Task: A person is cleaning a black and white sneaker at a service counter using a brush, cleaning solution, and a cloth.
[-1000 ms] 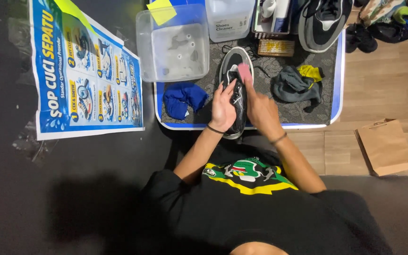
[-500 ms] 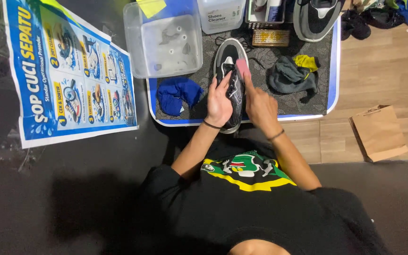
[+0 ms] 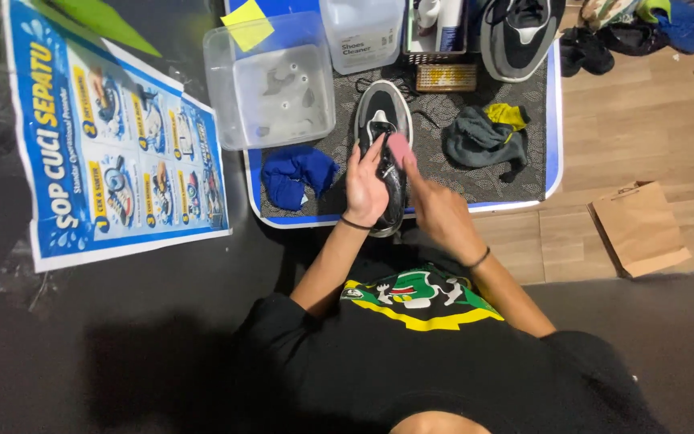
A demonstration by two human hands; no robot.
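Note:
A black shoe with grey trim lies lengthwise on a speckled mat, its heel over the near edge. My left hand grips its left side, a dark band on the wrist. My right hand holds a small pink block pressed against the shoe's right side near the laces.
A clear plastic tub stands left of the shoe, a blue cloth below it. Grey and yellow cloth, a brush, a cleaner jug, a second shoe. Blue poster at left, brown paper bag at right.
My right hand has slid the pink block back along the shoe's side toward me. The view has shifted slightly; my left hand still holds the shoe.

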